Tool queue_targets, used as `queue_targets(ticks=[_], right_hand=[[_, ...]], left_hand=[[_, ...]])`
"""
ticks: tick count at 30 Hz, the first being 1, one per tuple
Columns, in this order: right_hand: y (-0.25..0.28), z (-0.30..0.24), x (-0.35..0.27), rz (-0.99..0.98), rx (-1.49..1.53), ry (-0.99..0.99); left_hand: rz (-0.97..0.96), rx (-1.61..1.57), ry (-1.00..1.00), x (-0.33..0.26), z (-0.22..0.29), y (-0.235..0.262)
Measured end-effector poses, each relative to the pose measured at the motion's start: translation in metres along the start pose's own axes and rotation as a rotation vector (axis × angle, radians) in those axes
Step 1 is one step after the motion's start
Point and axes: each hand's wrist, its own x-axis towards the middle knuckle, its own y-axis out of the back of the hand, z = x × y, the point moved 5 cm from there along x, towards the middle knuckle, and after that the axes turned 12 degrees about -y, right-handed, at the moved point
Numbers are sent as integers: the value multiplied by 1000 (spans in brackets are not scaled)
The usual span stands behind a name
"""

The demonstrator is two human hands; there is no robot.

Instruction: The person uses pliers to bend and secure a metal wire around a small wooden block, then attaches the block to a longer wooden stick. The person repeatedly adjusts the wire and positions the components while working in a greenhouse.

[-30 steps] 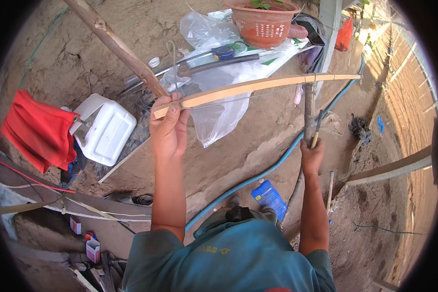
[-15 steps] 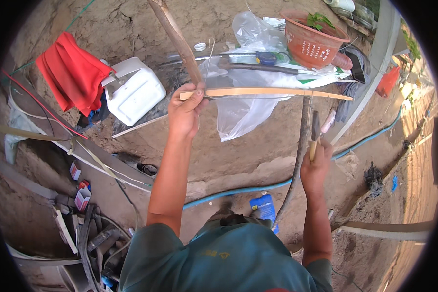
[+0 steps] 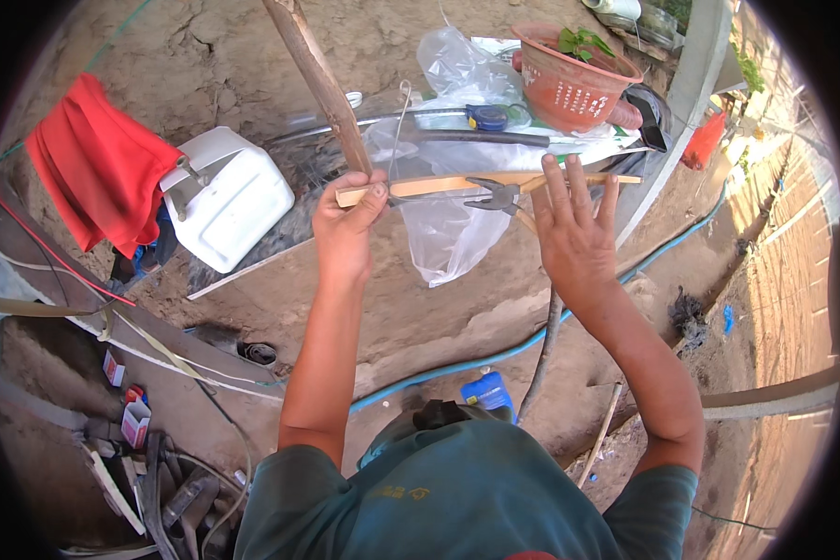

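Observation:
My left hand (image 3: 347, 219) is closed on the left end of a pale, slightly bowed wooden strip (image 3: 434, 185), thumb on top. The strip runs across to the right and passes behind my right hand (image 3: 577, 224). Pliers (image 3: 497, 195) with dark jaws and yellowish handles are in my right hand. Their jaws are spread beside the strip; the handles run under my outstretched fingers, and my thumb is hidden. Close to my left hand rises a thin bent wire (image 3: 401, 121) with a hooked top. A wooden pole (image 3: 319, 84) reaches down to my left fingers.
A white plastic container (image 3: 238, 207) and a red cloth (image 3: 103, 163) are at left. Beyond the strip are clear plastic sheeting (image 3: 453, 245), a blue tape measure (image 3: 486, 117) and a reddish plant pot (image 3: 574, 89). A blue hose (image 3: 439, 371) crosses the ground nearer me.
My right hand has swung up and left with the pliers, from below the strip to beside it. Its fingers have spread and the jaws have opened. My left hand still grips the strip's end.

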Motion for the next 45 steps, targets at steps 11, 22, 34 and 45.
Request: queue_targets(ticks=[11,22,34,45], right_hand=[[30,-16,26,-67,-192,80],[42,-24,49,-271,-328,171],[27,-3,10,-25,-69,-61],[27,-26,-62,-827,1597,-786]], left_hand=[[-61,-50,-15,4,-2,-6],[-135,-47,-57,10,-9,-3],[-280,125,-135,6,11,-11],[-385,274,-276,2,23,-23]])
